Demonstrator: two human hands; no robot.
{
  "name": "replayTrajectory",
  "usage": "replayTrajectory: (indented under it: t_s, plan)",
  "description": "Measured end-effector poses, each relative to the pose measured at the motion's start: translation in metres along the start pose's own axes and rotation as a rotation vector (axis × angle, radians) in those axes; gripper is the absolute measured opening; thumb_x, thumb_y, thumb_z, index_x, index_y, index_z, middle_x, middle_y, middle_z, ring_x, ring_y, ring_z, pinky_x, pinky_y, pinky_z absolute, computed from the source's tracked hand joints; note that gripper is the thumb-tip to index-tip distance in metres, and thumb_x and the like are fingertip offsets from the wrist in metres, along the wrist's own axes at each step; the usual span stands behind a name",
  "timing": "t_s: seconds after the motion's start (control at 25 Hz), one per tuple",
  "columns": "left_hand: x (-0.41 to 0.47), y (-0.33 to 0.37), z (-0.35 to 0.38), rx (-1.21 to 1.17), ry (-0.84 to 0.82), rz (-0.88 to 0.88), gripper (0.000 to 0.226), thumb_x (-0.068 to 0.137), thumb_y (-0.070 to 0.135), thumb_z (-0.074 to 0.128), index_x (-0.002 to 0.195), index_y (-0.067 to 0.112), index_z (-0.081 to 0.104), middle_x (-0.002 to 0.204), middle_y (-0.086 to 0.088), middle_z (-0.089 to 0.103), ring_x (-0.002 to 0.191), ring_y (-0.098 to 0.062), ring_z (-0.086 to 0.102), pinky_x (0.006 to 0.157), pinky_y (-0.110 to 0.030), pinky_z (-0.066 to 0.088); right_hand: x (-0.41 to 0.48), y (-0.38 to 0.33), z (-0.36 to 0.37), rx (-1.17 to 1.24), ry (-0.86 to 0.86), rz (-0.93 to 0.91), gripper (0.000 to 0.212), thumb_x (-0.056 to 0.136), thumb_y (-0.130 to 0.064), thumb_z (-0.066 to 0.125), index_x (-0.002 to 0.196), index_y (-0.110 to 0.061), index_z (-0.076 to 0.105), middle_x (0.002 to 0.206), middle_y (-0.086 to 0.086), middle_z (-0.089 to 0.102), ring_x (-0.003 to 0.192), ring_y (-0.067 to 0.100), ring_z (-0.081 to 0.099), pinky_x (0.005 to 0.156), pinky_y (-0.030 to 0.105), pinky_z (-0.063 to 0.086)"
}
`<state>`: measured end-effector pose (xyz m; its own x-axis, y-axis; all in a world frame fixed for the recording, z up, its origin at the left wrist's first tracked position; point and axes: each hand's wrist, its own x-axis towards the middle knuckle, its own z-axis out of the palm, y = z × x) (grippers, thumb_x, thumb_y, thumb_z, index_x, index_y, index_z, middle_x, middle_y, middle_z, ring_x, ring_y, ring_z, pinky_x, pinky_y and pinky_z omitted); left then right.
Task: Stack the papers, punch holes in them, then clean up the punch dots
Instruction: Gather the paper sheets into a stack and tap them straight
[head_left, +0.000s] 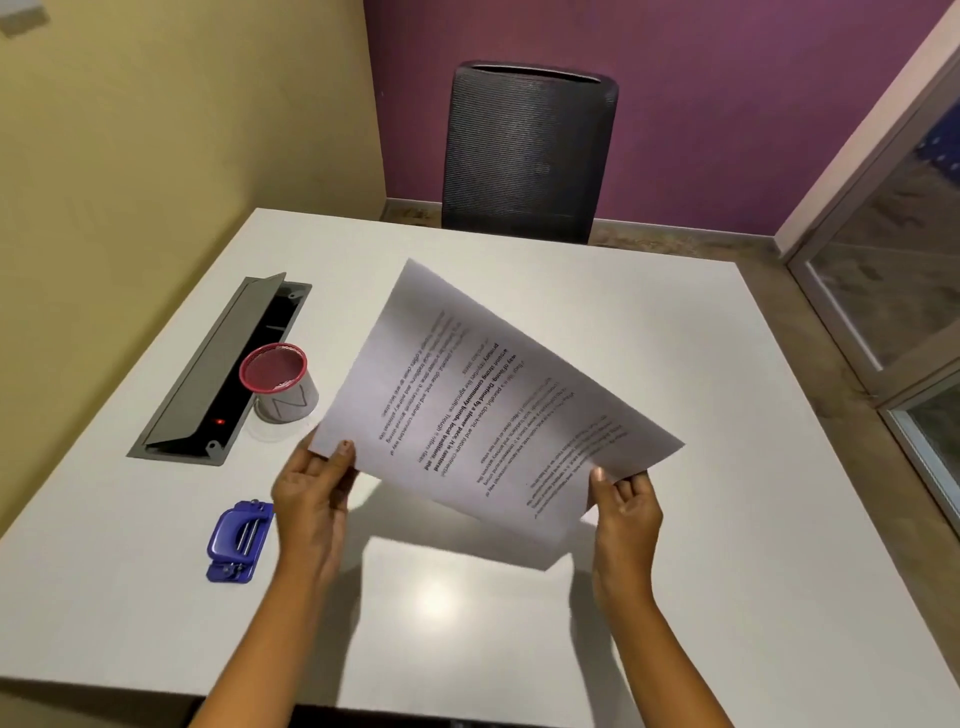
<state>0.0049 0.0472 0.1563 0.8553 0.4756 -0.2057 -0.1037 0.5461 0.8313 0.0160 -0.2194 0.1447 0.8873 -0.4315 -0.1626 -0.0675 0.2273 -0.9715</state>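
Note:
A stack of printed white papers (483, 395) is held up above the white table (675, 597), tilted, with the text upside down to me. My left hand (311, 493) grips the near left corner, thumb on top. My right hand (626, 506) pinches the near right edge. A blue hole punch (236, 540) lies on the table to the left of my left hand, apart from it.
A cup with a red rim (278, 382) stands beside an open grey cable box (223, 369) set into the table at the left. A dark mesh chair (527, 150) stands at the far edge. A glass partition (893, 270) is at the right.

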Motion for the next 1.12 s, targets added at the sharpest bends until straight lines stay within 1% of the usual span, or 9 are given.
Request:
replayTrajectory:
  t_s: [0.12, 0.2, 0.28, 0.44, 0.56, 0.64, 0.8, 0.96, 1.12]
  plan:
    - [0.014, 0.022, -0.020, 0.392, -0.151, 0.076, 0.036, 0.085, -0.006, 0.063, 0.105, 0.023, 0.070, 0.099, 0.005, 0.077, 0.090, -0.004, 0.072, 0.079, -0.015, 0.056, 0.006, -0.004, -0.008, -0.032, 0.011, -0.070, 0.025, 0.093, -0.005, 0.055, 0.108, -0.024, 0.062, 0.103, -0.012, 0.070, 0.090, -0.005, 0.067, 0.069, 0.006, 0.049]
    - [0.017, 0.022, -0.019, 0.612, -0.250, 0.098, 0.038, 0.083, -0.004, 0.068, 0.099, 0.030, 0.072, 0.098, 0.007, 0.077, 0.086, -0.002, 0.071, 0.076, -0.011, 0.054, 0.009, -0.004, -0.010, -0.074, 0.014, -0.092, 0.026, 0.093, -0.006, 0.055, 0.104, -0.028, 0.060, 0.101, -0.015, 0.068, 0.089, -0.009, 0.066, 0.069, 0.004, 0.049]
    - [0.015, 0.013, -0.011, 0.696, -0.265, 0.137, 0.037, 0.083, -0.002, 0.069, 0.093, 0.034, 0.070, 0.093, 0.017, 0.076, 0.084, 0.004, 0.070, 0.075, -0.008, 0.051, 0.012, 0.000, -0.010, -0.118, 0.015, -0.106, 0.025, 0.093, -0.005, 0.055, 0.106, -0.025, 0.060, 0.101, -0.013, 0.067, 0.088, -0.010, 0.065, 0.070, 0.003, 0.048]
    - [0.006, -0.011, -0.003, 0.668, -0.150, 0.200, 0.032, 0.086, 0.008, 0.069, 0.087, 0.041, 0.070, 0.089, 0.022, 0.074, 0.085, 0.006, 0.067, 0.076, -0.008, 0.051, 0.016, 0.010, -0.009, -0.190, 0.030, -0.105, 0.017, 0.094, -0.009, 0.055, 0.106, -0.021, 0.059, 0.102, -0.008, 0.067, 0.088, -0.009, 0.063, 0.071, 0.005, 0.048]
    - [0.001, -0.024, -0.005, 0.648, -0.082, 0.178, 0.025, 0.087, 0.014, 0.068, 0.093, 0.038, 0.068, 0.091, 0.020, 0.074, 0.089, 0.003, 0.068, 0.074, -0.009, 0.052, 0.019, 0.019, -0.013, -0.260, 0.013, -0.096, 0.014, 0.094, -0.011, 0.056, 0.105, -0.018, 0.058, 0.102, -0.002, 0.066, 0.092, 0.006, 0.063, 0.073, 0.013, 0.049]
    - [-0.002, -0.031, -0.007, 0.650, -0.044, 0.163, 0.023, 0.088, 0.013, 0.068, 0.097, 0.034, 0.067, 0.094, 0.017, 0.073, 0.092, -0.003, 0.068, 0.072, -0.008, 0.052, 0.019, 0.024, -0.017, -0.271, 0.004, -0.068, 0.017, 0.093, -0.009, 0.057, 0.107, -0.018, 0.058, 0.102, -0.002, 0.066, 0.093, 0.010, 0.062, 0.074, 0.018, 0.048]
    - [-0.007, -0.039, -0.006, 0.675, -0.025, 0.104, 0.021, 0.088, 0.012, 0.067, 0.100, 0.030, 0.067, 0.096, 0.013, 0.071, 0.094, -0.005, 0.066, 0.073, -0.013, 0.050, 0.017, 0.029, -0.022, -0.290, 0.000, -0.036, 0.019, 0.093, -0.007, 0.055, 0.099, -0.024, 0.059, 0.100, -0.004, 0.066, 0.092, 0.009, 0.062, 0.072, 0.017, 0.047]
    - [-0.009, -0.038, -0.002, 0.686, -0.002, 0.140, 0.029, 0.088, 0.013, 0.067, 0.092, 0.042, 0.066, 0.093, 0.020, 0.071, 0.086, 0.009, 0.066, 0.069, -0.008, 0.050, 0.015, 0.027, -0.022, -0.255, 0.027, -0.045, 0.023, 0.093, -0.006, 0.056, 0.093, -0.029, 0.059, 0.097, -0.007, 0.067, 0.087, 0.002, 0.062, 0.072, 0.015, 0.048]
    - [-0.009, -0.042, -0.003, 0.704, -0.001, 0.120, 0.020, 0.089, 0.012, 0.066, 0.100, 0.029, 0.067, 0.093, 0.017, 0.070, 0.086, 0.006, 0.066, 0.067, -0.004, 0.049, 0.016, 0.028, -0.024, -0.270, 0.020, -0.023, 0.018, 0.093, -0.006, 0.055, 0.101, -0.022, 0.058, 0.100, -0.006, 0.067, 0.088, -0.001, 0.062, 0.070, 0.011, 0.048]
